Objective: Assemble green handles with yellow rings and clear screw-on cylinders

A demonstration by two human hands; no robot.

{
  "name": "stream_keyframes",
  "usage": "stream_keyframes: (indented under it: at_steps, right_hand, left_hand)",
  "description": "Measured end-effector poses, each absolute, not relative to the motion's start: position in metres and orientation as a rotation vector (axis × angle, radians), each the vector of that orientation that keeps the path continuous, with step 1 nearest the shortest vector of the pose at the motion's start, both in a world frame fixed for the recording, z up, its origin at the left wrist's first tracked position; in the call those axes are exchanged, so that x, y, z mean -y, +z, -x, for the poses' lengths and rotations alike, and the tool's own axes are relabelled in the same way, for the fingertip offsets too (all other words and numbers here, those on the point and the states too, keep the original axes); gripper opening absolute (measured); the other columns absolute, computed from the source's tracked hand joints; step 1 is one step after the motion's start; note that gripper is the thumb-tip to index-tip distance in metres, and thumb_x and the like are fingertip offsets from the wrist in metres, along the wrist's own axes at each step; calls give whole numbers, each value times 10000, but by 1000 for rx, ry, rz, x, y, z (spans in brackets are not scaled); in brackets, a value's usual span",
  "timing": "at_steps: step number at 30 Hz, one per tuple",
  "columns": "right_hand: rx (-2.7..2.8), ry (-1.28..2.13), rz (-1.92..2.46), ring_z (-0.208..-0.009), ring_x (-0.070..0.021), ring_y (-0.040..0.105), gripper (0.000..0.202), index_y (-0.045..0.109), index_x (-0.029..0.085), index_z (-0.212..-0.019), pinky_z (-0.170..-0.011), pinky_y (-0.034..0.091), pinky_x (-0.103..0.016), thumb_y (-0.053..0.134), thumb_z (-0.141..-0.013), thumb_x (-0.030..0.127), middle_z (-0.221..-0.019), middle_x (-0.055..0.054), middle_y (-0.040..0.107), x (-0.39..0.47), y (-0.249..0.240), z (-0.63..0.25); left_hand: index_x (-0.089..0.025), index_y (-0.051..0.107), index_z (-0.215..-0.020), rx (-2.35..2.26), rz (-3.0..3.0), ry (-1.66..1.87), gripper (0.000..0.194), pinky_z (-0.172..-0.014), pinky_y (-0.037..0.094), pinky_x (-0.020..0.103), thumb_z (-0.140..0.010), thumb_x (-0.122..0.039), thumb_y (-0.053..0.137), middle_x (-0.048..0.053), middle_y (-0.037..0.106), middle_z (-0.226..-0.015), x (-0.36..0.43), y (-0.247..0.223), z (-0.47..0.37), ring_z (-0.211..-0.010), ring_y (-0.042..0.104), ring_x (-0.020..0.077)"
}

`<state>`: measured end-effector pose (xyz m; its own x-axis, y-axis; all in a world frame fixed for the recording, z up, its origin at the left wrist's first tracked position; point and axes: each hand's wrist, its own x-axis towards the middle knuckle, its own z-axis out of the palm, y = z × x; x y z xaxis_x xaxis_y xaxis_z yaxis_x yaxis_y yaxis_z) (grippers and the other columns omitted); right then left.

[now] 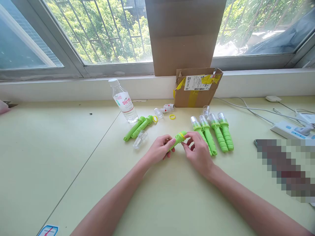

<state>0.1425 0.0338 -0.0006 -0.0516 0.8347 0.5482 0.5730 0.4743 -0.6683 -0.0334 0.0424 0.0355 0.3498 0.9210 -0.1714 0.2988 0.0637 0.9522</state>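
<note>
My left hand is wrapped round a green flashlight handle, tilted with its threaded end up and to the right. A yellow ring sits around that threaded end. The fingertips of my right hand are closed on the ring, with the thumb lower down beside the handle. Left of my hands, two more green handles without caps lie side by side, and a clear ribbed cap is near them. To the right lie several green flashlights with clear caps fitted.
Behind are loose yellow rings, small clear and white parts and another clear cap. A water bottle and an open cardboard box stand near the window. Cables and a power strip lie at right.
</note>
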Motion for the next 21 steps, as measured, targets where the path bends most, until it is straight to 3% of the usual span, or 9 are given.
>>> stream_keyframes:
  at_steps: [7, 13, 21]
  right_hand:
    - [1778, 337, 1209, -631, -134, 591, 243, 489, 210, -993, -478, 476, -269, 564, -803, 77, -971, -51, 567, -35, -3, -143]
    - [1734, 220, 1139, -626, -123, 594, 199, 496, 213, -915, -506, 481, -260, 521, -816, 42, -911, -29, 574, -33, -4, -142]
    - [1730, 171, 1146, -617, -123, 587, 194, 496, 210, -912, -486, 460, -252, 534, -806, 52, -922, -38, 590, -32, -2, -141]
  left_hand:
    - [-187, 505, -800, -1125, -1396, 654, 387, -385, 347, 182, -885, -564, 517, -9, 598, -721, -43, 38, 34, -454, 492, 67]
    - [-218, 466, -831, -1195, -1379, 641, 380, -359, 295, 166, -747, -469, 739, -65, 574, -607, -39, 41, 31, -390, 434, 53]
    - [-190, 477, -773, -1153, -1329, 704, 352, -401, 402, 197, -769, -445, 720, 29, 688, -724, -41, 36, 30, -507, 615, 127]
